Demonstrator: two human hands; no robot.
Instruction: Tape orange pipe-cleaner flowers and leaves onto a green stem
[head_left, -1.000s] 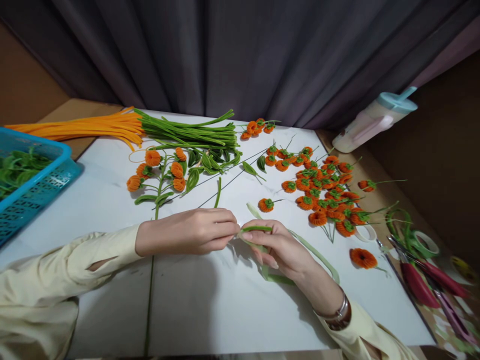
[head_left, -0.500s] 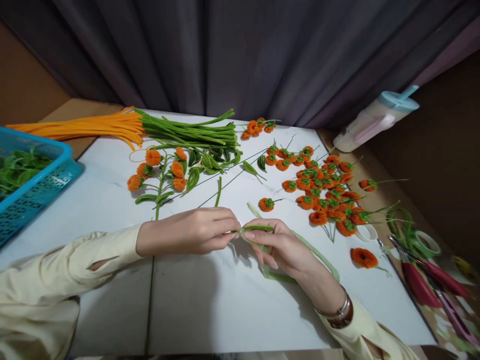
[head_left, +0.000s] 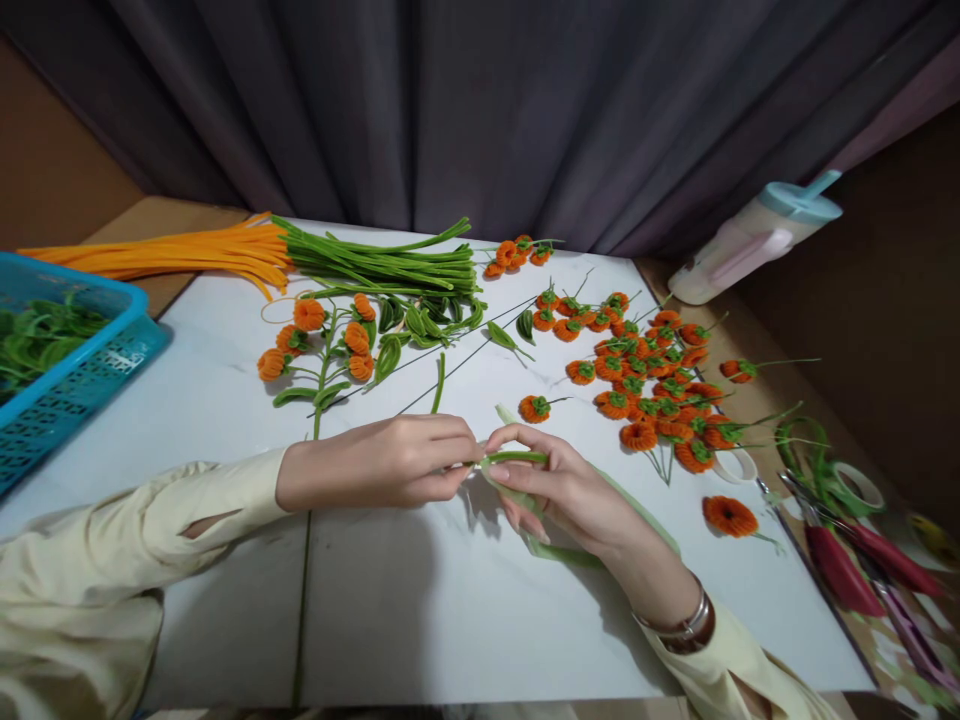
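My left hand [head_left: 405,460] is closed in a pinch on the end of a short fuzzy green pipe cleaner [head_left: 519,456] above the middle of the white table. Fingertips nearly meeting it, my right hand [head_left: 574,490] is closed round a strip of pale green tape [head_left: 566,554] at the same spot. The tape loops beneath the right palm and back past the wrist. What exactly sits between the left fingertips is hidden. Beyond my left hand lies a stem with orange pipe-cleaner flowers [head_left: 322,370]; its long stalk passes under that forearm.
Many small orange flowers [head_left: 652,380] lie to the right. Green pipe cleaners [head_left: 382,262] and orange pipe cleaners [head_left: 187,252] are bundled at the back. A blue basket [head_left: 82,370] stands left. Red-handled pliers [head_left: 844,570], tape rolls [head_left: 859,488] and a tumbler [head_left: 750,245] are right.
My right index finger has lifted and stretched toward the left fingertips. My left hand keeps its pinch. The whole view has shifted very slightly.
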